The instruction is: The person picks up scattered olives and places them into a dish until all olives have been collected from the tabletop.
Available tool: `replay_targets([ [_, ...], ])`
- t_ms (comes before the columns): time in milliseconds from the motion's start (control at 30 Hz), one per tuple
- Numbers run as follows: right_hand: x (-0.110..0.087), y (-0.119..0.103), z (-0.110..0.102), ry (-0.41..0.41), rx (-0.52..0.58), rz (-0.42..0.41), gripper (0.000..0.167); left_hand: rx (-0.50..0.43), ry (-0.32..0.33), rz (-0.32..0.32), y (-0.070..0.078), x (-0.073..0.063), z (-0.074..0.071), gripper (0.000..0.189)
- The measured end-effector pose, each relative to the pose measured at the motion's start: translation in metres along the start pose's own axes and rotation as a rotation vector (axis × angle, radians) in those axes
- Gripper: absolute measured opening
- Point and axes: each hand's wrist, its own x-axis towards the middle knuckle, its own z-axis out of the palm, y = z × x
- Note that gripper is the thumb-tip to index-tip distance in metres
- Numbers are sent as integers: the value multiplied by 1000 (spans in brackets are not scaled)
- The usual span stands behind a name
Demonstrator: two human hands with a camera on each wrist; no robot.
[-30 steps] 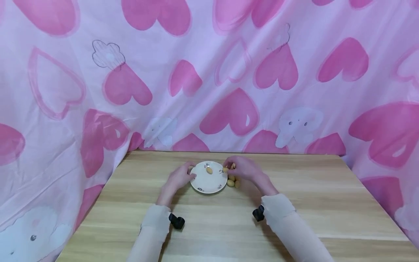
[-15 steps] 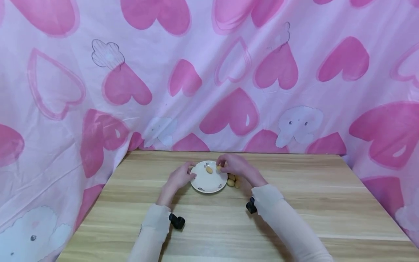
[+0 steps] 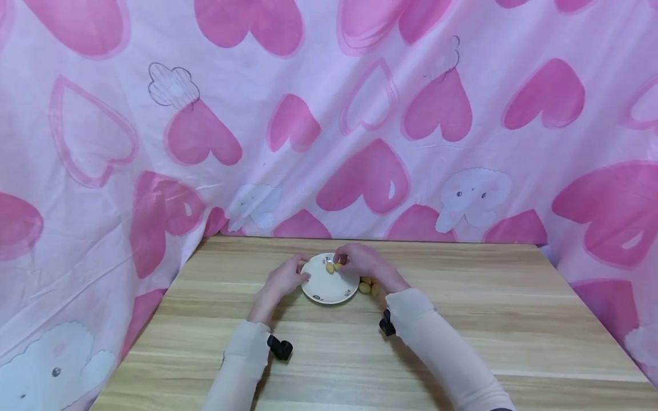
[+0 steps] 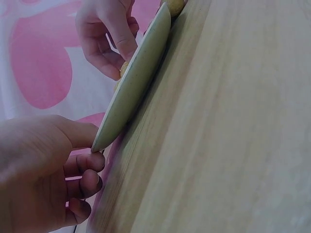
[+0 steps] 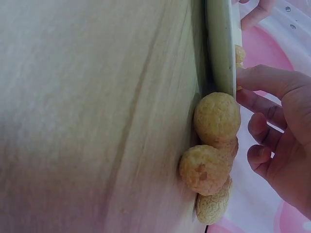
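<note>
A white round plate (image 3: 329, 288) with small printed marks near its rim lies on the table. My left hand (image 3: 283, 278) pinches the plate's left rim, thumb on top and fingers beneath. One tan walnut (image 3: 329, 268) lies in the upper part of the plate. Right beside it, my right hand (image 3: 365, 261) pinches a second walnut (image 3: 337, 266) low over the plate, mostly covered by the fingers in the right wrist view. Several more walnuts (image 5: 217, 119) are heaped on the table against the plate's right side, partly under my right hand in the head view.
The wooden table (image 3: 329, 365) extends toward me and to both sides. A pink and white cloth with hearts (image 3: 367, 177) hangs along its back edge and left side. Black wrist cameras (image 3: 280, 347) sit at both cuffs.
My right hand has moved left from the plate's right rim with its walnut, and is now next to the one on the plate. The left hand has kept its hold.
</note>
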Motion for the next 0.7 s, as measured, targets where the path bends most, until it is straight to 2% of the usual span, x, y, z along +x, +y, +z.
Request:
replay_targets([
  [367, -5, 7, -1, 16, 4, -5, 12, -3, -9, -16, 1, 3, 0, 48],
  [567, -19, 10, -9, 38, 55, 16, 15, -3, -8, -26, 2, 1, -1, 48],
  [700, -29, 17, -13, 58, 51, 9, 17, 8, -5, -29, 2, 1, 0, 48],
])
